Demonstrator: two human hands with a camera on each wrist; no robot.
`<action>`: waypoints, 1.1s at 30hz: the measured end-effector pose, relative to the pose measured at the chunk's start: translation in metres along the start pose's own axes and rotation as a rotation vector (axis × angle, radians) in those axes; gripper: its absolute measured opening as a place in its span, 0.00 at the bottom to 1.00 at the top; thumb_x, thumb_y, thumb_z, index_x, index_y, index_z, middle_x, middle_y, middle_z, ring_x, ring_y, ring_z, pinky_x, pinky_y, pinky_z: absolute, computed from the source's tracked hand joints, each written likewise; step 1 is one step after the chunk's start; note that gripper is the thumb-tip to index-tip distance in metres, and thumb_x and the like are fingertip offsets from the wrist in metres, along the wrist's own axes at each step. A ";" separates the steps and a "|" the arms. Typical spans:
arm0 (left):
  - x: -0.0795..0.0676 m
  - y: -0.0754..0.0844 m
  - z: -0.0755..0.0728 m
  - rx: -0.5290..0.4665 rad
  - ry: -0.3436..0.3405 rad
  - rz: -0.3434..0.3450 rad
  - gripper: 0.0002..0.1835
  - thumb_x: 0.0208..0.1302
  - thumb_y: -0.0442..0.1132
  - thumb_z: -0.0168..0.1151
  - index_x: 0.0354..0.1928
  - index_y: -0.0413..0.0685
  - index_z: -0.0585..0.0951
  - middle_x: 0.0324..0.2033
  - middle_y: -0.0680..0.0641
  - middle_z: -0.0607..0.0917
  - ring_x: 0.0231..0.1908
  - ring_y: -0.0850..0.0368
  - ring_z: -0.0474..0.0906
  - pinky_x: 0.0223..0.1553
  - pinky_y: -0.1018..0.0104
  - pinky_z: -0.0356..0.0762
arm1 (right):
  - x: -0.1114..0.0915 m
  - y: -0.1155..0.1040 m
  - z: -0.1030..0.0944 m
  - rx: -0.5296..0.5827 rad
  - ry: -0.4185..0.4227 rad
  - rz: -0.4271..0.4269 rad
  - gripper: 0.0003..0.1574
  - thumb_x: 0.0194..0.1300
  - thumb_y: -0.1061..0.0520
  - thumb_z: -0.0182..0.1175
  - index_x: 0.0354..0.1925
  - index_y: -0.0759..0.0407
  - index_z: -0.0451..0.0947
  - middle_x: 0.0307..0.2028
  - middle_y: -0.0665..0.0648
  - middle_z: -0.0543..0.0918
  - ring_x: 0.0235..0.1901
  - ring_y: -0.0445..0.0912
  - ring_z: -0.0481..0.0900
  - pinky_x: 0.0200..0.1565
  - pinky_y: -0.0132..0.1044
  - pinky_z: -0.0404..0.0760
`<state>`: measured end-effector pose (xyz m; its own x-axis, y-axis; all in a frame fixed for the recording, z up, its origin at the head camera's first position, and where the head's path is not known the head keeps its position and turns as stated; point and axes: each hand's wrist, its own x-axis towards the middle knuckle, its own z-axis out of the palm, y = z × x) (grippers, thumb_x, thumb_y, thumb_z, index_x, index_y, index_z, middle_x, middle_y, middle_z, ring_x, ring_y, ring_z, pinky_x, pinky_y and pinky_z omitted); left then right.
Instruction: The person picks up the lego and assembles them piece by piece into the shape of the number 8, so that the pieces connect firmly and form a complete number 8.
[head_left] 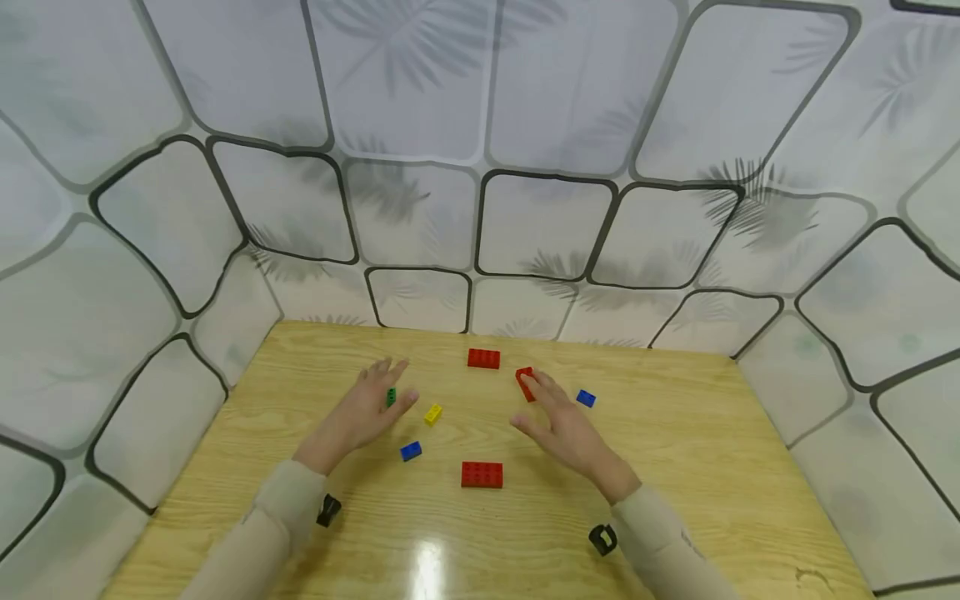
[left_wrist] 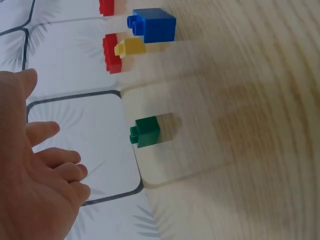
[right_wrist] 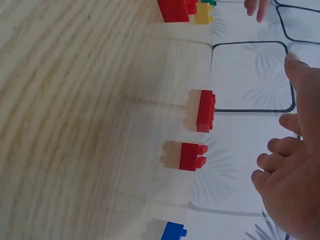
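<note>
My left hand (head_left: 367, 406) hovers over the table's left part, fingers spread and holding nothing. Partly hidden under it stands a green brick (head_left: 391, 397), seen whole as a green brick (left_wrist: 147, 132) in the left wrist view. A yellow brick (head_left: 432, 414) and a blue brick (head_left: 410, 451) lie just right of that hand. On the other side my right hand (head_left: 562, 421) is held above the wood, fingers loosely extended, nothing in them. Its fingertips overlap a red brick (head_left: 525, 383) in the head view; the right wrist view shows that red brick (right_wrist: 190, 156) apart from the hand.
Another blue brick (head_left: 587, 398) lies right of the right hand. One red brick (head_left: 483, 358) sits near the back edge, and a larger red brick (head_left: 482, 475) lies front centre. A patterned cloth wall (head_left: 420, 217) encloses the wooden table (head_left: 675, 467) at back and sides.
</note>
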<state>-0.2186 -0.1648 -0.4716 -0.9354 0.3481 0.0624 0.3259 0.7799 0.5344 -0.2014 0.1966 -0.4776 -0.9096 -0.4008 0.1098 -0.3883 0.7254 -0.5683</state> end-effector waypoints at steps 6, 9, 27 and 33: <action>-0.004 -0.004 0.010 -0.059 0.052 0.036 0.36 0.80 0.56 0.57 0.80 0.43 0.65 0.60 0.28 0.83 0.51 0.34 0.86 0.64 0.36 0.78 | -0.006 -0.003 0.008 0.040 -0.033 -0.018 0.49 0.75 0.33 0.61 0.81 0.55 0.61 0.83 0.62 0.56 0.82 0.62 0.54 0.74 0.64 0.68; -0.004 -0.006 0.015 -0.103 0.096 0.058 0.33 0.78 0.51 0.62 0.77 0.43 0.70 0.33 0.34 0.89 0.21 0.44 0.80 0.41 0.47 0.87 | -0.009 -0.004 0.011 0.076 -0.062 -0.018 0.48 0.73 0.33 0.62 0.80 0.54 0.64 0.83 0.60 0.56 0.82 0.61 0.54 0.74 0.64 0.68; 0.003 -0.010 0.027 -0.371 0.091 -0.030 0.23 0.72 0.44 0.70 0.63 0.40 0.84 0.57 0.40 0.89 0.56 0.41 0.87 0.57 0.46 0.86 | -0.023 0.001 0.037 0.185 -0.177 -0.106 0.31 0.72 0.42 0.68 0.66 0.56 0.80 0.80 0.65 0.63 0.80 0.63 0.61 0.75 0.65 0.64; 0.008 -0.011 0.031 -0.422 0.021 -0.060 0.23 0.72 0.43 0.70 0.63 0.40 0.84 0.59 0.41 0.88 0.56 0.43 0.86 0.57 0.49 0.86 | -0.025 0.002 0.043 0.162 -0.194 -0.125 0.31 0.73 0.41 0.67 0.65 0.57 0.81 0.78 0.66 0.67 0.77 0.65 0.65 0.74 0.67 0.66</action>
<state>-0.2258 -0.1544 -0.5031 -0.9550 0.2945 0.0351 0.1898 0.5158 0.8355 -0.1733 0.1840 -0.5166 -0.8048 -0.5923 0.0377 -0.4524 0.5711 -0.6850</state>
